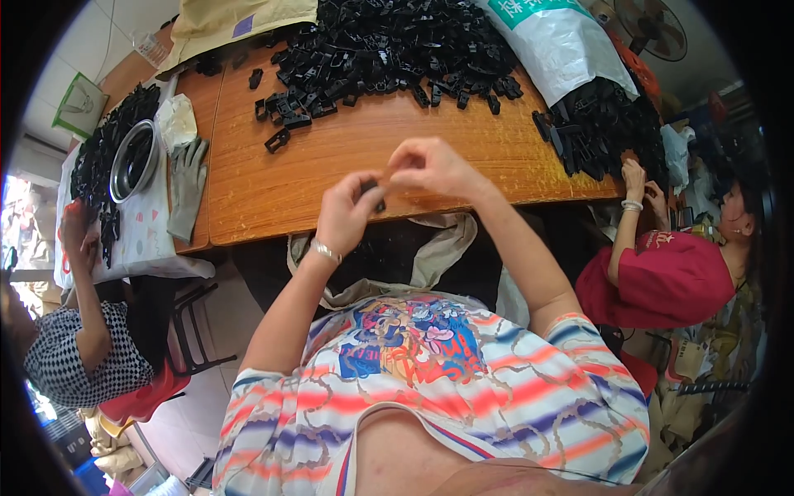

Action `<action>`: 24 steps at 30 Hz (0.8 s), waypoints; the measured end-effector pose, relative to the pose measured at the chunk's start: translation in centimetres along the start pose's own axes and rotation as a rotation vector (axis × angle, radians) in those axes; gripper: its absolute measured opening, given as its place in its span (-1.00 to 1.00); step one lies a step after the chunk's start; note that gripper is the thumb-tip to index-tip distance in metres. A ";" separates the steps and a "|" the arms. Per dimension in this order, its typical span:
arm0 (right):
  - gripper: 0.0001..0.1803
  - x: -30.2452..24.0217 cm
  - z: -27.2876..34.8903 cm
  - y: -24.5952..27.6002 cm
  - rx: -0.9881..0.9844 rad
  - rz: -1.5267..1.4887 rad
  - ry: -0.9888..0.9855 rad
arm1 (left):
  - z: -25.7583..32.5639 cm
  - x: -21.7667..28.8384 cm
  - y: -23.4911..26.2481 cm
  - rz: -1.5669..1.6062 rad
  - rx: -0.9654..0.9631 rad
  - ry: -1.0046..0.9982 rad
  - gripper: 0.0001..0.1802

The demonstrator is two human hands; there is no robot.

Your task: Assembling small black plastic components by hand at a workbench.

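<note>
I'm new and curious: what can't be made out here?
Head view:
Dark piece in the left hand: partly covered by that hand.
Right hand: its curled shape hides anything held.
White sack: its wall hides the inside.
Left co-worker: head cut off by the picture's rim.

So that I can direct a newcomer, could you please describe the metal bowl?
Left of the wooden tabletop, find the white cloth strewn with black parts. The metal bowl sits there, just left of the grey glove; its shiny round rim sets it apart from both.

Small black part [378, 197] in left hand [349, 208], right hand [432, 169] beside it, black pile [389, 54] beyond
</note>
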State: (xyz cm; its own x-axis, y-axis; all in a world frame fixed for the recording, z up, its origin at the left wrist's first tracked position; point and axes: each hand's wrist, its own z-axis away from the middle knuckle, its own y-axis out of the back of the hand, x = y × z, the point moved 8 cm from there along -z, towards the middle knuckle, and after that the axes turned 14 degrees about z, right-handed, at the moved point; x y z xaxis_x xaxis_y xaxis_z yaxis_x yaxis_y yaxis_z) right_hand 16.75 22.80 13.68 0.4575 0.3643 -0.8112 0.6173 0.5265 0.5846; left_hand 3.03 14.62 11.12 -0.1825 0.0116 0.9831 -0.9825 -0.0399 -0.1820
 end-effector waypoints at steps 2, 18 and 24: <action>-0.80 1.0 -1.0 2.7 0.133 0.202 -0.026 | 2.7 0.9 0.1 -0.415 -0.042 -0.102 -0.72; -0.55 2.4 -7.2 2.1 0.287 0.878 -0.083 | -4.6 3.5 14.3 -1.024 0.501 -0.418 -0.62; -0.67 0.9 -6.5 3.0 0.186 0.648 -0.071 | -5.8 3.5 14.8 -0.998 0.504 -0.351 -0.62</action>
State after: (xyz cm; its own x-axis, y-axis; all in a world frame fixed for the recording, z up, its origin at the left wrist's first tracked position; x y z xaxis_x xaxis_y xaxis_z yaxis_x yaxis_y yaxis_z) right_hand 14.87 29.68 14.57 0.8092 0.5074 -0.2962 0.3007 0.0754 0.9507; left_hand -12.40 19.88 11.73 0.7590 -0.0116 0.6510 -0.5437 -0.5613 0.6239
